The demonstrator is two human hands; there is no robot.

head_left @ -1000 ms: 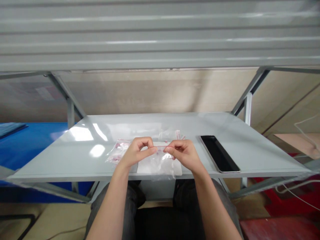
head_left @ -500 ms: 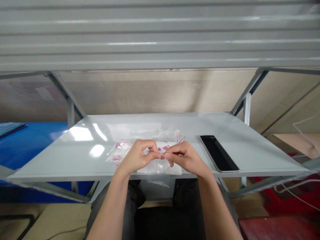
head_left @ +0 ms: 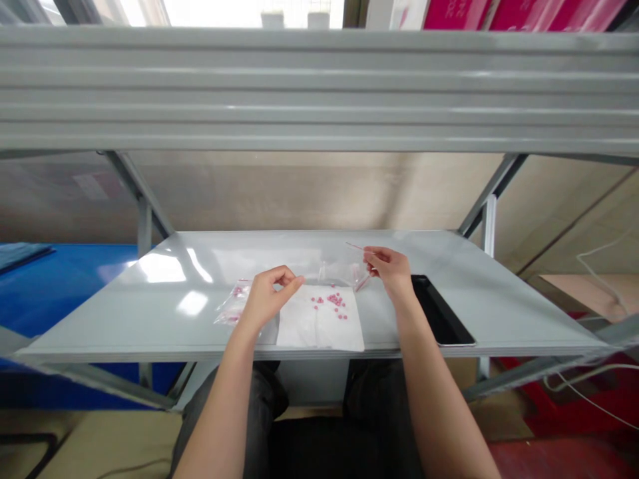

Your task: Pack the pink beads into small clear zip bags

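On the white sheet (head_left: 294, 326) lie several small pink beads (head_left: 334, 299), loosely scattered. My left hand (head_left: 272, 293) is just above the sheet's left edge, thumb and forefinger together; anything between the tips is too small to see. Past the sheet's far right corner, my right hand (head_left: 389, 267) pinches a clear zip bag by its thin reddish seal line (head_left: 355, 246); the bag's transparent body is hard to make out. Under that hand, a pink-edged strip (head_left: 363, 283) lies near other clear plastic (head_left: 324, 271). Left of the sheet is a clear bag (head_left: 234, 305) containing pink bits, partly behind my left hand.
A black tablet-like device (head_left: 442, 311) lies right of the sheet, partly behind my right forearm. The grey table (head_left: 164, 319) has metal struts (head_left: 492, 226) at both sides. A ribbed grey shelf front (head_left: 319, 93) spans above it. Pink boxes (head_left: 539, 14) stand on top.
My hands have parted. The right one has moved up and right with the clear bag that hung between them; the left has shifted slightly left. The sheet and beads are now uncovered.
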